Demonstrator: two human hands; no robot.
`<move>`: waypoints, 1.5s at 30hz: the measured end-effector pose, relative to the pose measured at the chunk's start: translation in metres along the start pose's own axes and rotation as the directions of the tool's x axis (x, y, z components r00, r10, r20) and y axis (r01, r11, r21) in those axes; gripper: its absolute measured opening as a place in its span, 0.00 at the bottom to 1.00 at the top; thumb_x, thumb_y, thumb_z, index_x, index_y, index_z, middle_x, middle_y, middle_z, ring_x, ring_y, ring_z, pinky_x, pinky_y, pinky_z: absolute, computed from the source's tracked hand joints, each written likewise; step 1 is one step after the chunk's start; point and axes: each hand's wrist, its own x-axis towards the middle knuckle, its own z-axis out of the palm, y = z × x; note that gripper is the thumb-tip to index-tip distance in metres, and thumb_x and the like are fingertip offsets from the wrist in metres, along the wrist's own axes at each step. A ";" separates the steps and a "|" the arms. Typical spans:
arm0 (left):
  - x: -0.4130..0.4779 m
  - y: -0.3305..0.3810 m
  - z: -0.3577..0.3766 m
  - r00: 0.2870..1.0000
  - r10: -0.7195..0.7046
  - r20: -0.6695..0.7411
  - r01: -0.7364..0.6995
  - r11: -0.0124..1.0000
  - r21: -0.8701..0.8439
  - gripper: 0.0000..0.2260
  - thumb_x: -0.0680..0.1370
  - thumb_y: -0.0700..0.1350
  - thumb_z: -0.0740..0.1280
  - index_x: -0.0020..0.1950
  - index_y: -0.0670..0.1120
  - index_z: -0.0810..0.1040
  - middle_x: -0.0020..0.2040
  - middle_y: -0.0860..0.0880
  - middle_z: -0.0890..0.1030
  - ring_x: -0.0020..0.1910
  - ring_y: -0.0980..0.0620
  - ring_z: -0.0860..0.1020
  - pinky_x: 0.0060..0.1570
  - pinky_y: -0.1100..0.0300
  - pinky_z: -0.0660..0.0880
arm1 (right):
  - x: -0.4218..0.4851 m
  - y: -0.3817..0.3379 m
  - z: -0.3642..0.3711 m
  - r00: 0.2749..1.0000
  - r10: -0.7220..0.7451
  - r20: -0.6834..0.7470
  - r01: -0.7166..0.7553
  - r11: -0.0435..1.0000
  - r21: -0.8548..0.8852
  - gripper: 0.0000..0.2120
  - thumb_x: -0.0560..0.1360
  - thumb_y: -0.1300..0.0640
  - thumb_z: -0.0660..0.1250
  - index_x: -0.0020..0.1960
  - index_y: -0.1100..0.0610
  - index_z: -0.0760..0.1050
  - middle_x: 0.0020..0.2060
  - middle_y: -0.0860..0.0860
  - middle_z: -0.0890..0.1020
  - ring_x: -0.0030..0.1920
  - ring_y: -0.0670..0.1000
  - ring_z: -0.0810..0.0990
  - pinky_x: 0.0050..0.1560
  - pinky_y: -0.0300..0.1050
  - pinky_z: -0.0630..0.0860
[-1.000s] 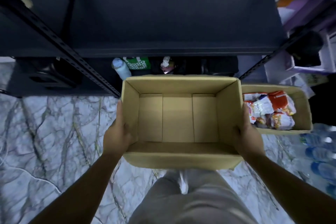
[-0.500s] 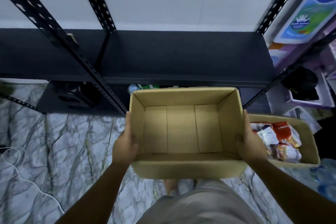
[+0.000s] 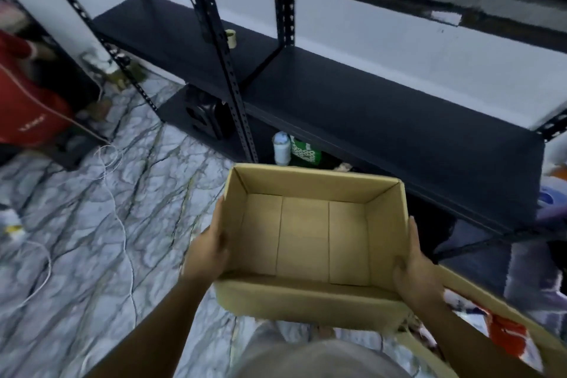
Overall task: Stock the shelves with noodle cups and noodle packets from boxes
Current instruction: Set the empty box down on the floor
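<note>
An empty brown cardboard box (image 3: 306, 233) is held in the air in front of me. My left hand (image 3: 205, 252) grips its left wall and my right hand (image 3: 414, 276) grips its right wall, thumbs over the rim. Below my right forearm lies a second cardboard box (image 3: 478, 294) with red and white noodle packets (image 3: 506, 334) in it. The dark shelf (image 3: 383, 107) runs across the view behind the held box and is bare on top.
Black slotted uprights (image 3: 227, 70) stand in front of the shelf. Under it are a white bottle (image 3: 281, 149), a green packet (image 3: 303, 152) and a black object (image 3: 205, 116). A red bag (image 3: 27, 101) and a white cord (image 3: 116, 199) lie on the marble floor at left.
My view has swung left and up. The empty box stays in both hands and has moved left, away from the box of packets, which now sits at the lower right.
</note>
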 end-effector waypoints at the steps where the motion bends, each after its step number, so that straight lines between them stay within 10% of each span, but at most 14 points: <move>1: -0.013 -0.002 0.002 0.999 -0.028 -0.024 0.028 1.000 -0.013 0.43 0.76 0.36 0.60 0.84 0.57 0.40 0.32 0.51 0.73 0.29 0.53 0.71 0.28 0.58 0.64 | 0.005 0.002 0.001 0.999 -0.037 0.017 0.037 0.999 -0.010 0.50 0.80 0.63 0.63 0.79 0.37 0.27 0.32 0.51 0.78 0.29 0.51 0.78 0.30 0.51 0.79; 8: -0.113 -0.038 0.017 0.928 -0.321 -0.191 0.311 0.947 -0.080 0.41 0.78 0.38 0.61 0.84 0.57 0.43 0.34 0.48 0.74 0.30 0.47 0.71 0.29 0.55 0.63 | 0.032 -0.021 0.018 0.939 -0.294 0.180 0.307 0.950 -0.052 0.47 0.81 0.58 0.63 0.78 0.32 0.30 0.37 0.55 0.81 0.33 0.56 0.80 0.38 0.56 0.81; 18: -0.271 -0.070 0.025 0.651 -0.706 -0.279 0.641 0.708 -0.296 0.39 0.81 0.37 0.61 0.84 0.58 0.43 0.43 0.43 0.80 0.37 0.41 0.76 0.34 0.53 0.68 | 0.015 -0.113 0.080 0.690 -0.574 0.441 0.666 0.742 -0.078 0.45 0.82 0.57 0.63 0.80 0.36 0.32 0.44 0.55 0.82 0.39 0.59 0.81 0.42 0.52 0.79; 27: -0.373 -0.109 0.039 0.467 -0.844 -0.262 0.741 0.536 -0.405 0.41 0.80 0.37 0.62 0.84 0.59 0.41 0.42 0.44 0.79 0.35 0.43 0.76 0.35 0.50 0.73 | -0.054 -0.169 0.138 0.531 -0.634 0.562 0.810 0.576 -0.114 0.44 0.79 0.61 0.64 0.84 0.45 0.40 0.28 0.50 0.71 0.28 0.54 0.70 0.32 0.47 0.65; 45: -0.420 -0.272 -0.053 0.508 -0.811 -0.290 0.664 0.583 -0.468 0.43 0.79 0.35 0.61 0.83 0.61 0.41 0.38 0.41 0.80 0.34 0.41 0.78 0.34 0.44 0.75 | -0.180 -0.279 0.212 0.569 -0.681 0.461 0.785 0.616 -0.059 0.44 0.81 0.60 0.62 0.81 0.36 0.37 0.28 0.55 0.77 0.29 0.56 0.76 0.33 0.49 0.76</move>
